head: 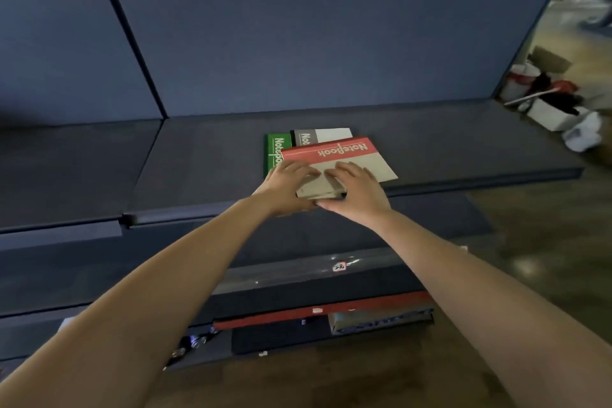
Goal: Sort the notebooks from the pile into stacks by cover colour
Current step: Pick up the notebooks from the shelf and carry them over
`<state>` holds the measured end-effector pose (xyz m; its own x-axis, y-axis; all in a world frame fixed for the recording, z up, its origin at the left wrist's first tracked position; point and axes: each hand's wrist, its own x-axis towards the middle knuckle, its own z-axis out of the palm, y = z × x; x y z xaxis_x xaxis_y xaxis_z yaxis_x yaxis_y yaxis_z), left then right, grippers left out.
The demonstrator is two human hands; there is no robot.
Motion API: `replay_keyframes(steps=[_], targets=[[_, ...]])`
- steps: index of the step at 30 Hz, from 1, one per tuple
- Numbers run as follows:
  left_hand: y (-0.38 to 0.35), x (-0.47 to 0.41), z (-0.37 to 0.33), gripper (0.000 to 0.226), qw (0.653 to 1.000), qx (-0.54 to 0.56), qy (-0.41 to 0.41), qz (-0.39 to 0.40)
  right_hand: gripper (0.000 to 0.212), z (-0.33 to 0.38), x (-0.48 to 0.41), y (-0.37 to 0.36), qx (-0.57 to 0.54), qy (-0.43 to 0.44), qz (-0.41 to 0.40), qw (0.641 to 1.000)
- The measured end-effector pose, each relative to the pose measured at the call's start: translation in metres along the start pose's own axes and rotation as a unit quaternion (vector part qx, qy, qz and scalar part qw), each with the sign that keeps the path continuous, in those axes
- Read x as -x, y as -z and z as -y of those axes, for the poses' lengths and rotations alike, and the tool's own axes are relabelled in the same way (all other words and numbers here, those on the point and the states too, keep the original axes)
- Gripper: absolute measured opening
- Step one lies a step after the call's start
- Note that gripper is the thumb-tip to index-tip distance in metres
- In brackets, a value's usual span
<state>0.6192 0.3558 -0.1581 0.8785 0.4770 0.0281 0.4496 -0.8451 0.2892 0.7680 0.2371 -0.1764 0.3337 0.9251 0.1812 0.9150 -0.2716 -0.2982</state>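
Slippage is the main risk. The left hand [287,183] and right hand [356,190] sit close together on the near corner of the red notebook [344,152]. It lies askew on a green notebook [272,152] and a grey notebook [326,135], which show just beyond the fingers. The right hand pinches the corner. The left hand's fingers lie on the cover, thumb hidden, so its grip cannot be told. Lifting by one corner could bend the cover or drag the lower books along.

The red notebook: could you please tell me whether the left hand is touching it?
Touching. The head view shows the left hand resting on the cover of the red notebook, fingers curled over it.
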Motion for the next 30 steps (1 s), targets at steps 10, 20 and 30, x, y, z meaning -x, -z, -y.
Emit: replay_keyframes(steps=[10,20,30], targets=[[-0.003,-0.007,0.016,0.055,0.99,0.123,0.019,-0.061,0.062,0.001,-0.003,-0.01,-0.046,-0.042,-0.08,0.995],[-0.004,-0.006,0.016,0.048,0.984,0.158,0.035,-0.074,0.057,0.005,-0.005,-0.009,-0.091,-0.059,-0.103,0.989],[0.019,-0.006,0.015,0.042,0.996,0.072,0.024,-0.042,0.051,0.01,-0.003,-0.002,-0.072,-0.076,-0.063,0.992]])
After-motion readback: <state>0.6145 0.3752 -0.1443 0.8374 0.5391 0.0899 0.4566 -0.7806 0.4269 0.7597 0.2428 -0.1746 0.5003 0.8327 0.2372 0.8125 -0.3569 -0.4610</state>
